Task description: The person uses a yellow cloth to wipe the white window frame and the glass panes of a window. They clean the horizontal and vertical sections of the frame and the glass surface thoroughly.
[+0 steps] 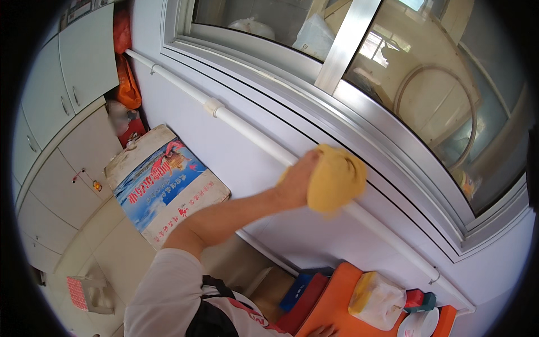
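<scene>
My left hand grips a bunched yellow cloth in front of a white pipe that runs along the wall. The cloth hides a stretch of this pipe, and its outline is slightly blurred. Whether it wraps right around the pipe cannot be seen. At the bottom edge, the fingers of my right hand rest on an orange tabletop, with the rest of that hand cut off by the frame.
Above the pipe is a sliding window with a metal frame. A large printed cardboard box stands against the wall at left. White cabinets, a small stool, a plastic-wrapped package and a white round object are around me.
</scene>
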Action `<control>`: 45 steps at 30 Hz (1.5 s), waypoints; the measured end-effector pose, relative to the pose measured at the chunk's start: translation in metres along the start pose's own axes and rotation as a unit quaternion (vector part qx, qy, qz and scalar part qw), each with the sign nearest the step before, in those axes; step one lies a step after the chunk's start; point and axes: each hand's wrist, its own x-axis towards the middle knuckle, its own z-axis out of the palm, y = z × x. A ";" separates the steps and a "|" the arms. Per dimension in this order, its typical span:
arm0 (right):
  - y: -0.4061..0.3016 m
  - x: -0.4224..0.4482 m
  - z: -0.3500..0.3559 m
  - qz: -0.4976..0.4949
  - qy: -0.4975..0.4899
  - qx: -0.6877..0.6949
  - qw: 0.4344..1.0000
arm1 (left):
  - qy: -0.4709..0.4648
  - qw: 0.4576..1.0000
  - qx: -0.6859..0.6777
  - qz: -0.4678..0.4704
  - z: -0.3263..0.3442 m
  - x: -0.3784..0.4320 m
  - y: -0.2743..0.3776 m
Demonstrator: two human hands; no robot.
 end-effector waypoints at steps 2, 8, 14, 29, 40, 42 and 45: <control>-0.005 0.000 -0.007 0.021 -0.027 -0.027 0.999 | 0.105 0.991 0.039 0.069 -0.028 -0.006 -0.054; -0.026 0.016 -0.026 0.049 -0.084 0.007 0.995 | 0.241 0.946 0.187 -0.107 -0.175 0.059 -0.106; -0.006 -0.004 0.006 0.119 -0.112 0.032 0.986 | 0.053 0.965 0.226 0.123 -0.059 0.081 0.008; -0.002 0.005 -0.004 0.169 -0.140 0.070 0.973 | -0.218 0.918 0.220 0.246 0.127 0.134 0.170; -0.010 0.008 -0.003 0.151 -0.144 0.097 0.973 | -0.112 0.928 0.157 0.320 0.321 0.121 0.295; -0.005 0.002 0.001 0.144 -0.140 0.093 0.975 | -0.046 0.915 0.157 0.368 0.313 0.106 0.283; 0.001 -0.002 0.003 0.143 -0.148 0.093 0.974 | -0.013 0.877 0.123 0.463 0.261 0.060 0.232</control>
